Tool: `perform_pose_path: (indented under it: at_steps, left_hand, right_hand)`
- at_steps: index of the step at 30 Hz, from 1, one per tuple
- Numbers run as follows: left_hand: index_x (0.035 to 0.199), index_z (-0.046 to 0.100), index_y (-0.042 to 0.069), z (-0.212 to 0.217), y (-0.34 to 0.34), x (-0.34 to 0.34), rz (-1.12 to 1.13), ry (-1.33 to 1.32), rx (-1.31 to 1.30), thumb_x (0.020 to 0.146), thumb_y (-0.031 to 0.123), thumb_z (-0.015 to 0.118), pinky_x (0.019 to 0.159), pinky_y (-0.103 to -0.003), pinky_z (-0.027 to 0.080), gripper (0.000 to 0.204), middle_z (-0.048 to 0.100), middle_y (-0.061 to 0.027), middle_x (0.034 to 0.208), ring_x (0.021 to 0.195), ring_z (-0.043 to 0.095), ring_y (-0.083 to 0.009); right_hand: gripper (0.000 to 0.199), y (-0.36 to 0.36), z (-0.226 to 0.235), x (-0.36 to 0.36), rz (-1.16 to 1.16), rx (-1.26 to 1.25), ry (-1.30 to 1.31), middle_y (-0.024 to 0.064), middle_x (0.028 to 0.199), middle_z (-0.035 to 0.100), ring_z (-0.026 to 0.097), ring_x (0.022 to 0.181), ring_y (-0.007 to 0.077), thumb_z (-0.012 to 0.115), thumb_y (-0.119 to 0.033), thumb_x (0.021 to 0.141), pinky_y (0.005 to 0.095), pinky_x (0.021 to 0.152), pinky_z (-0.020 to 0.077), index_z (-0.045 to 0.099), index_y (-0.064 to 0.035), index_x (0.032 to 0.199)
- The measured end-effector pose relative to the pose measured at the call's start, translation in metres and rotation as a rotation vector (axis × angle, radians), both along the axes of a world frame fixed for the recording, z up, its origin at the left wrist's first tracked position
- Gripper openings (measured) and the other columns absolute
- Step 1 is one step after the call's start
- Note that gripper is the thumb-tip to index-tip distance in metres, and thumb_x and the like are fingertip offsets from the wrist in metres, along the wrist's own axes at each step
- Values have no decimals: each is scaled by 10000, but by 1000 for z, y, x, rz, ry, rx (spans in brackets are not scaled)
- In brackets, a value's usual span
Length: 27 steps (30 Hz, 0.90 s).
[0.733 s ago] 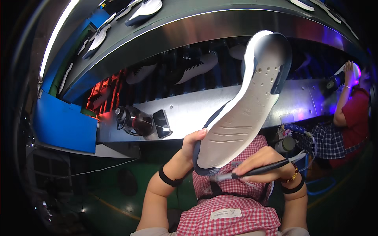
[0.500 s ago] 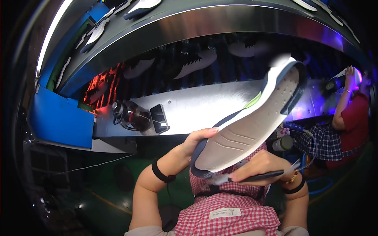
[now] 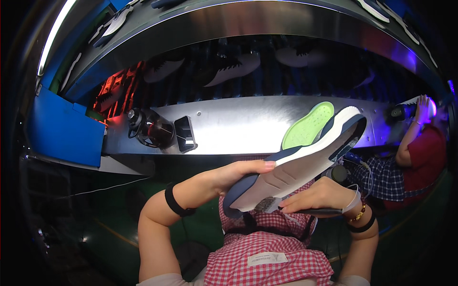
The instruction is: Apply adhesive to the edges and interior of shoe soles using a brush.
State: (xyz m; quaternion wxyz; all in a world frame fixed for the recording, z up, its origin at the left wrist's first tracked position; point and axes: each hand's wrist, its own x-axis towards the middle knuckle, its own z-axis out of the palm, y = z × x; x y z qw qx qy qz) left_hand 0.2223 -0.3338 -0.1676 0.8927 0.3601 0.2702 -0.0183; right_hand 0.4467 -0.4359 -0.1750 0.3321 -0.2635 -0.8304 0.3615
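A large white and navy shoe sole (image 3: 300, 167) slants up to the right in front of my chest. My left hand (image 3: 243, 172) grips its lower left end, thumb on the pale edge. My right hand (image 3: 319, 197) is closed around a dark-handled brush (image 3: 329, 210). The brush's bristles (image 3: 267, 204) touch or nearly touch the sole's lower edge. Behind the sole, a lime-green sole-shaped piece (image 3: 307, 127) with small dots rests on the metal ledge; part of it is hidden.
A dark jug-like bottle (image 3: 155, 129) and a black tray (image 3: 185, 135) stand on the metal ledge (image 3: 234, 126). White soles (image 3: 236, 68) lie on the rollers beyond. Another conveyor curves above with more soles. At right, a co-worker in red (image 3: 424, 157) handles a sole.
The sole has tipped flatter and lower, uncovering more of the green piece. The brush bristles have moved up against the sole's lower edge.
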Motion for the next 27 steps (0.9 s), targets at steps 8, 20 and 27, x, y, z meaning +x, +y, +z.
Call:
perform_pose_path:
  at_steps: [8, 20, 27]
  left_hand:
    - [1232, 430, -54, -1, -1, -4, -56, 72, -39, 814, 411, 548, 813, -309, 482, 637, 531, -213, 1134, 955, 582, -234]
    - [1257, 400, -30, -9, 0, -14, -74, 127, -23, 803, 472, 561, 678, -276, 526, 696, 539, -200, 1086, 873, 611, -197]
    - [1224, 421, -74, -13, -3, -23, -66, 138, -50, 825, 375, 558, 741, -268, 514, 616, 553, -181, 1098, 886, 605, -180]
  right_hand:
    - [293, 4, 13, 18, -13, 13, -97, 1, 1053, 639, 650, 812, 176, 560, -95, 740, 257, 629, 516, 639, -147, 1018]
    - [282, 5, 46, 29, 80, -46, -737, 36, 1029, 643, 644, 849, 188, 579, -85, 735, 261, 614, 508, 633, -137, 1007]
    - [326, 3, 43, 47, -45, -60, -606, 30, 1019, 645, 638, 853, 202, 623, -32, 682, 282, 667, 513, 632, -132, 993]
